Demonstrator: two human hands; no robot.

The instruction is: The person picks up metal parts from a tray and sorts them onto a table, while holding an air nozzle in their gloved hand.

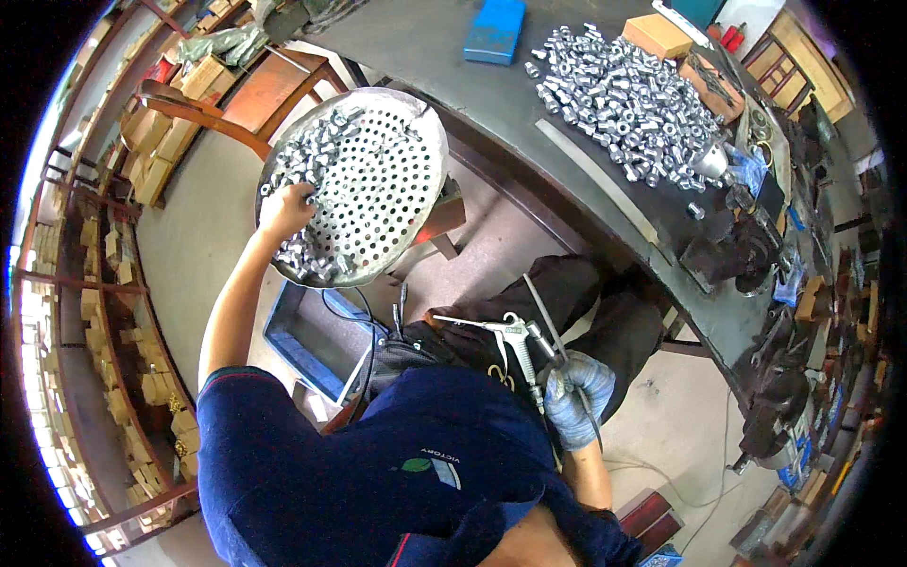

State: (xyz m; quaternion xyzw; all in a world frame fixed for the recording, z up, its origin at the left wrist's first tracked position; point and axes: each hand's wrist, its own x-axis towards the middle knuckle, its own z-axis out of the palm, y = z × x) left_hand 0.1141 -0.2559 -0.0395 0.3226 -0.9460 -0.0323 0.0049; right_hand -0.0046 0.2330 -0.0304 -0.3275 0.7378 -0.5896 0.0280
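The person's bare left hand (286, 212) rests among small silvery metal fittings (310, 156) on a round, perforated metal tray (383, 189). The right hand (578, 399), gloved in bluish grey, grips a thin grey metal rod (544, 316) beside a silvery air gun (515, 333). Beyond it, the dark worktop (416, 52) carries heaped silvery metal fittings (624, 104) and a blue rectangular box (494, 33).

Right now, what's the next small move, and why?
Probably lift one metal part from the round tray with the bare left hand: it is right at the parts there, while the gloved right hand holds a thin rod.
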